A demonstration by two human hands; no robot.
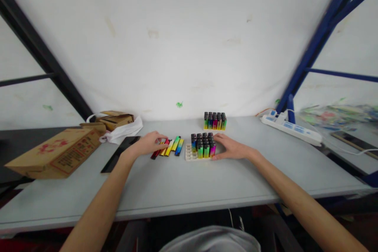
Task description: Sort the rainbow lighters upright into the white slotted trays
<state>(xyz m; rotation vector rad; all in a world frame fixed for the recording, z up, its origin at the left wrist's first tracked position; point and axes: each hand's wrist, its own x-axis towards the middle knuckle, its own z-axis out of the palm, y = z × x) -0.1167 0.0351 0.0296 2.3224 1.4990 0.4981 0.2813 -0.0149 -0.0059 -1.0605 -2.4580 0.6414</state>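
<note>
Several colourful lighters (pixel 178 145) lie loose side by side on the grey table. Over the left end of this row is my left hand (pixel 149 143), its fingers bent and closed on a lighter, which they partly cover. To the right stands a pale tray (pixel 189 156) with round-edged slots. Upright lighters with black tops (pixel 206 149) fill its middle and right, while slots at its left show bare. My right hand (pixel 232 147) grips the tray's right side, thumb at the front corner and fingers further back.
Behind the tray, near the wall, stands a second full block of upright lighters (pixel 215 121). A dark flat panel (pixel 119 155), cardboard boxes (pixel 59 151) and a white bag (pixel 125 129) lie at left. A white power strip (pixel 292 128) with cables lies at right.
</note>
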